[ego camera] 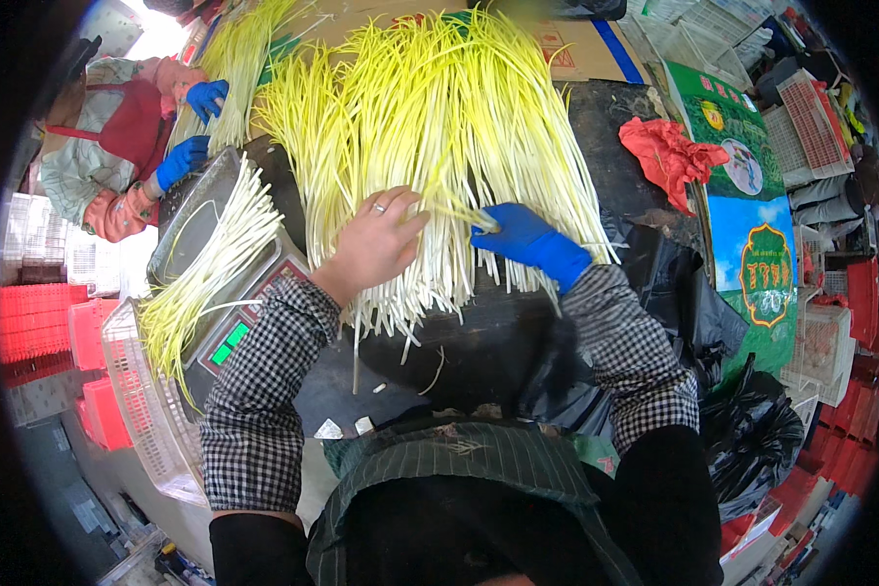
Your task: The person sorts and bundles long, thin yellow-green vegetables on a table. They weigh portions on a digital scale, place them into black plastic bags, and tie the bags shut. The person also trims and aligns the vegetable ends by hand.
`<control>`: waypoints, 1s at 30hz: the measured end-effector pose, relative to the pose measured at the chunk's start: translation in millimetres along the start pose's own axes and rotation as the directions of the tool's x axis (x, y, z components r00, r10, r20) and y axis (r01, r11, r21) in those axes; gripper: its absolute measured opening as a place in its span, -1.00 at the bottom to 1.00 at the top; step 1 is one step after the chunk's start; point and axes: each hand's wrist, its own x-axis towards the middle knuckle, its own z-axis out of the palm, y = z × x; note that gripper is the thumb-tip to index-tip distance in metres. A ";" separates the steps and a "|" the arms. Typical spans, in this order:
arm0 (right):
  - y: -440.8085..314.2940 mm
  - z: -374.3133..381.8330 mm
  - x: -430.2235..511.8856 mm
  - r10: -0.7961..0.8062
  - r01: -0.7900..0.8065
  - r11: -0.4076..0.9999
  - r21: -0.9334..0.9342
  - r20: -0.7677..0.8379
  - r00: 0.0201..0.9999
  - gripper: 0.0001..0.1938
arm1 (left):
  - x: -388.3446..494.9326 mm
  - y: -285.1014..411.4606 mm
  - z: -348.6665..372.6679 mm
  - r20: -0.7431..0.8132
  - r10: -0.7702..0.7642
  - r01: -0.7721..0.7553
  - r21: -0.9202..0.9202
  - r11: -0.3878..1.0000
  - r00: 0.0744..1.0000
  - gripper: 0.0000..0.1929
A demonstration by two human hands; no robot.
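A broad heap of blanched yellow-and-white shoots (pixel 410 132), garlic or chive by their look, lies before me with white ends towards me. My left hand (pixel 373 238), bare with a ring, rests over the heap's near left part, fingers loosely bent. My right hand (pixel 531 242), in a blue rubber glove, pinches the end of a few yellow shoots (pixel 450 199) above the heap's right part. To the left, a bundle of shoots (pixel 216 267) lies across the metal pan (pixel 179 227) of a digital scale with a lit green display (pixel 231 343).
At left a co-worker's blue-gloved hands (pixel 183 162) touch another shoot heap (pixel 242 66). A white plastic basket (pixel 143 410) stands below the scale. Red cloth (pixel 670 157) and black plastic sheeting (pixel 659 271) lie at right. Loose scraps (pixel 379 388) dot the dark tabletop (pixel 476 351).
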 end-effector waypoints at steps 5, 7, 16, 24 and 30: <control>-2.1 -33.0 -19.5 0.003 -0.066 0.721 0.690 0.093 0.996 -0.77 | 20.5 24.6 22.7 -0.026 0.057 -0.061 -0.196 0.979 0.998 -0.64; -4.4 -41.2 -29.0 0.024 0.045 0.547 0.836 -0.070 0.997 -0.75 | 24.3 26.8 28.8 0.039 0.113 -0.103 -0.210 0.972 0.993 -0.67; 19.4 -48.1 -23.6 0.225 -0.128 0.722 0.680 -0.055 0.973 -0.71 | -0.1 -0.3 16.0 0.114 0.105 -0.094 -0.101 0.990 0.988 -0.82; 22.2 12.1 -0.3 0.025 -0.035 0.909 -0.415 -0.027 0.999 -0.53 | -8.3 -4.6 18.4 0.086 0.092 -0.082 -0.116 0.990 0.992 -0.78; 13.0 -34.1 -26.7 0.183 -0.184 0.832 0.523 0.054 0.982 -0.69 | 15.9 16.9 20.3 0.015 -0.037 0.040 -0.250 0.967 0.999 -0.75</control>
